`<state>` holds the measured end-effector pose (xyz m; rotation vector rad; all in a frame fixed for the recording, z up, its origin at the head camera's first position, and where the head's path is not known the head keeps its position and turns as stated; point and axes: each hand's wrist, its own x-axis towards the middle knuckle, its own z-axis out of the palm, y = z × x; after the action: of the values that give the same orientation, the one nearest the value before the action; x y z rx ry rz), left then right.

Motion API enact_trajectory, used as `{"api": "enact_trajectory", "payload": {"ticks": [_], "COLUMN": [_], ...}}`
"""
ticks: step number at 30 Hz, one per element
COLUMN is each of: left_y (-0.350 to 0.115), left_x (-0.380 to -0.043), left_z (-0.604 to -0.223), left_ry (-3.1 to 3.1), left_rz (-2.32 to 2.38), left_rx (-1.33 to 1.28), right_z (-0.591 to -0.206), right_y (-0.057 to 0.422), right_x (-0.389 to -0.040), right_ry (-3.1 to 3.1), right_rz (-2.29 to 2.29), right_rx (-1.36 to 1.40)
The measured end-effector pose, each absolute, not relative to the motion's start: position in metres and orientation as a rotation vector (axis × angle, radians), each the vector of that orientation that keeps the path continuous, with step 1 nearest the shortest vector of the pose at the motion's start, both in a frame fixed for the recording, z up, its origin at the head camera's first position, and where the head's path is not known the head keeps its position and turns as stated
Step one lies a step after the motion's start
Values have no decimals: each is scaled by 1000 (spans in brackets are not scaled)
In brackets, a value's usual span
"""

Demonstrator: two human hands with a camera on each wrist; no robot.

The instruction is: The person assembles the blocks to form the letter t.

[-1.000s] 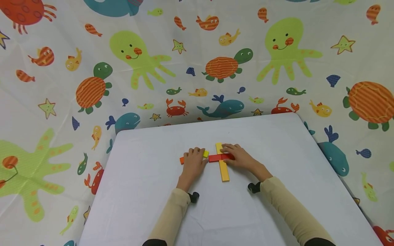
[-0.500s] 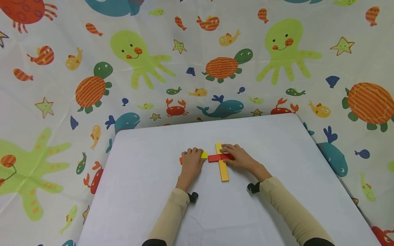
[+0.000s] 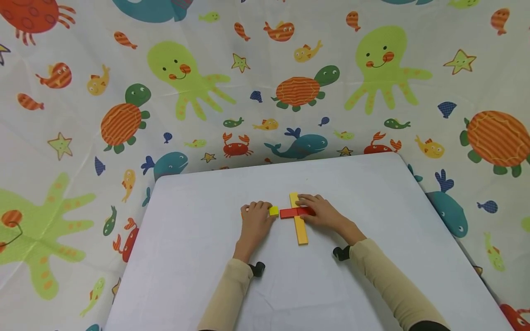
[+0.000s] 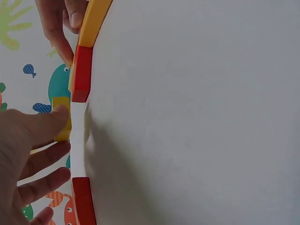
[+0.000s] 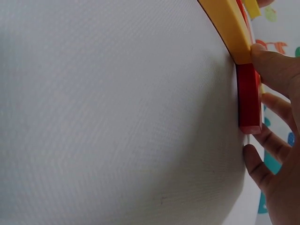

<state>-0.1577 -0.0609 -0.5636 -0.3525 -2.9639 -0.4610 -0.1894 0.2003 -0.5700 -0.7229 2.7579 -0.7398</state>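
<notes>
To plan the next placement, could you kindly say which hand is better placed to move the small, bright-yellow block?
Probably the left hand: it pinches the bright-yellow block, near a red rectangular block. The right hand is farther away, touching an orange-yellow bar.

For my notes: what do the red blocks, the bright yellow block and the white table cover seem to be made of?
Red blocks: probably painted wood, or plastic; smooth, evenly coloured, crisp-edged, with no grain showing.
Yellow block: likely the same; equally smooth and plain.
White cover: apparently matt cloth; weave-like texture shows in the right wrist view, creases in the head view.
</notes>
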Motion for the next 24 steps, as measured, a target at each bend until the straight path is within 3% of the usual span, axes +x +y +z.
{"api": "enact_trajectory", "payload": {"ticks": [24], "left_y": [-51], "left_x": [-111], "left_z": [-563], "left_ry": [-2727], "left_rz": [-570], "left_rx": [-478], "right_z": [-572], "right_y": [199], "right_x": [-191], "right_ry": [2774], "right_rz": [-729], "right_rx": [-708]}}
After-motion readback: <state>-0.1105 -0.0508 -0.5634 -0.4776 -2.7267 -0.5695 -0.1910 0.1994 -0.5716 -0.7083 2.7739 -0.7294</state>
